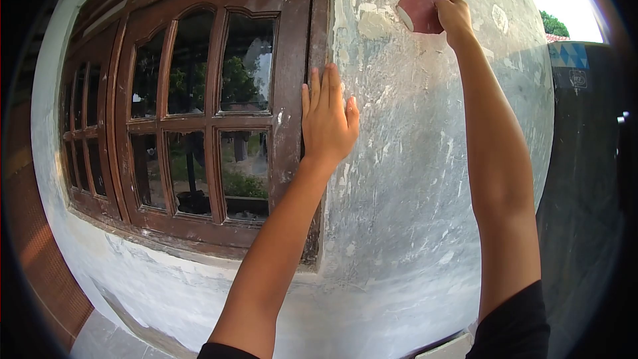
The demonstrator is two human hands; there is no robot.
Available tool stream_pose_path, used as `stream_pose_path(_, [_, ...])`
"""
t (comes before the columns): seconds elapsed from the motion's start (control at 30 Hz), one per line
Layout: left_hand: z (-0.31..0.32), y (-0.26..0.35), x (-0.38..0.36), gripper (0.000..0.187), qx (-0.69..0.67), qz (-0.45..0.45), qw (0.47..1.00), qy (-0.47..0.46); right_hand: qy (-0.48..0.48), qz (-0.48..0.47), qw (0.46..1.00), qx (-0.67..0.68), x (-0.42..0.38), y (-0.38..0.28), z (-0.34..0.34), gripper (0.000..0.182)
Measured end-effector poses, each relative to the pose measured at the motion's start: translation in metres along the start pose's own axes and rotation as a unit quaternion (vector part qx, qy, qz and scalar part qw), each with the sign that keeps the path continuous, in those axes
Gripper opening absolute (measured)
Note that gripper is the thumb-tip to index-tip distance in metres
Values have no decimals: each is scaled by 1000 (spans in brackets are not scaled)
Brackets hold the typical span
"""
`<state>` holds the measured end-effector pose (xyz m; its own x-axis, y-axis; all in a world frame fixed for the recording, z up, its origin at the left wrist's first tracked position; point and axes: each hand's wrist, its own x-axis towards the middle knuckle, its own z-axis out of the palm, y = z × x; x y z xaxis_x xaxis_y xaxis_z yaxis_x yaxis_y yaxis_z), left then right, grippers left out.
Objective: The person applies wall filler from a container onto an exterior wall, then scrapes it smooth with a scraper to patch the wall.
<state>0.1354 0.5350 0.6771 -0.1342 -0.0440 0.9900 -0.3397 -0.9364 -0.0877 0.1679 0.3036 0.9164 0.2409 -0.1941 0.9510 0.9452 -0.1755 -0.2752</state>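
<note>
High on the grey, patchy plastered wall [399, 159], my right hand [454, 16] grips a flat reddish angular plate [423, 12] by its right side. The plate lies against or very close to the wall; a pale strip, perhaps putty, runs along its lower-left edge. Lower and to the left, my left hand [330, 116] rests with fingers stretched upward, over the seam between the wall and the brown wooden window frame [320, 26]. It holds nothing. Whitish patches and scrape marks surround both hands.
A brown wooden window [282, 93] with several glass panes fills the left side. At the right stands a dark panel [578, 159] with a blue-and-white strip on top. A pale ledge [119, 336] runs along the wall's foot at lower left.
</note>
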Motion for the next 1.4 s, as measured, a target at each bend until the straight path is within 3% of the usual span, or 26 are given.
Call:
stream_pose_path(0.07, [1,0,0,63,-2,3,1000,6,4,-1,998,57,-3,-1,-3,40])
stream_pose_path(0.13, [2,-2,1,63,-2,7,1000,6,-81,-48,996,-12,-15,-6,4,40])
stream_pose_path(0.17, [2,-2,0,64,1,8,1000,8,-80,-45,996,-13,-17,-3,5,40])
stream_pose_path(0.23, [2,-1,-1,64,6,8,1000,5,15,-11,1000,19,-18,-1,8,39])
stream_pose_path(0.3, [2,-2,0,64,11,7,1000,6,27,-11,998,58,-34,-7,3,36])
stream_pose_path(0.37, [2,-1,0,65,12,7,1000,12,54,-111,989,83,-65,-15,-3,27])
stream_pose_path(0.4, [3,-1,0,65,12,7,1000,11,54,-110,989,83,-81,-18,-6,27])
stream_pose_path(0.47, [3,-1,-1,65,18,6,1000,16,71,-317,944,-64,-111,-20,-10,15])
stream_pose_path(0.5, [3,-1,0,65,18,4,1000,15,69,-316,944,-64,-121,-20,-9,15])
stream_pose_path(0.57, [3,0,-1,64,20,5,1000,19,42,-433,888,-149,-141,-19,-7,10])
stream_pose_path(0.6, [3,0,0,64,20,3,1000,20,18,-446,881,-157,-152,-22,-4,14])
stream_pose_path(0.73, [2,1,0,65,26,3,999,26,13,-467,837,-283,-163,-18,-2,18])
stream_pose_path(0.9, [2,0,-1,63,26,3,999,20,54,-476,810,-339,-151,-7,-16,16])
stream_pose_path(0.97, [2,0,-1,63,20,7,1000,24,-2,-504,777,-377,-143,7,-21,17])
stream_pose_path(1.3, [0,1,0,63,15,21,999,27,-83,-473,766,-426,-125,30,-13,17])
stream_pose_path(1.4, [1,-1,-1,63,21,23,999,30,-149,-424,776,-441,-121,24,-12,15])
